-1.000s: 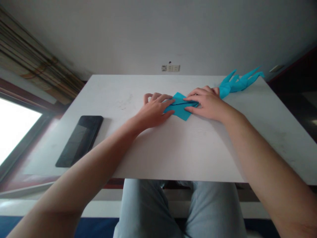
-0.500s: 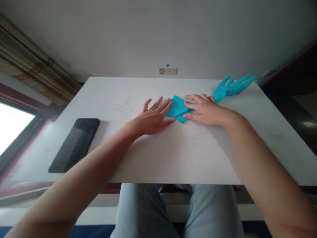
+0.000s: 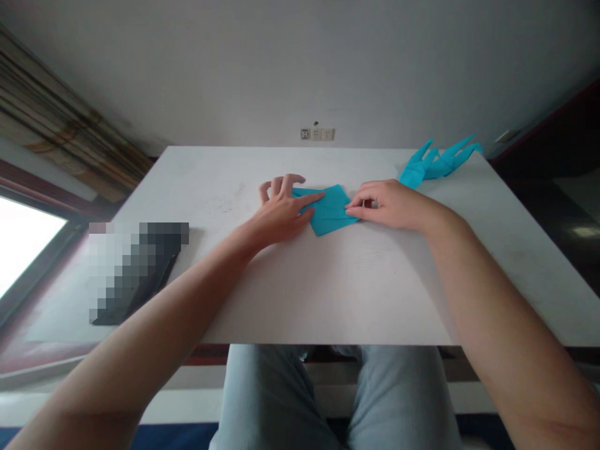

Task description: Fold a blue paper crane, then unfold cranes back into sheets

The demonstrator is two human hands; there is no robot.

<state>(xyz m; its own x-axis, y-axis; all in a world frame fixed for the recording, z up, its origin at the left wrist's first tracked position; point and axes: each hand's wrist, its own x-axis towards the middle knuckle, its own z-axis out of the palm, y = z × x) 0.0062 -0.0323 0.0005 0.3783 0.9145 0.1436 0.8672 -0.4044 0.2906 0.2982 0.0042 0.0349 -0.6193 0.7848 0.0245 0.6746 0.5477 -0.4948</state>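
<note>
A folded sheet of blue origami paper [image 3: 332, 209] lies on the white table between my hands, with flaps and crease lines showing. My left hand [image 3: 284, 209] rests at its left side, open. Its index finger lies outstretched across the paper, and the other fingers arch above the left edge. At the paper's right corner my right hand [image 3: 382, 203] is closed in a pinch, thumb against fingertips, on the edge. The far left end of the paper is partly hidden beneath my left hand.
Blue folded-paper figures with pointed tips, like cranes [image 3: 438, 165], stand at the back right of the table [image 3: 304, 294]. A dark phone-like slab [image 3: 154, 269], pixelated, lies at the left. Behind are a wall with sockets [image 3: 317, 134] and a curtain [image 3: 60, 112].
The paper has been turned or opened out and now shows a wider shape reaching further left. My left hand shifted left, fingers arching; my right hand went from spread fingers to a pinch.
</note>
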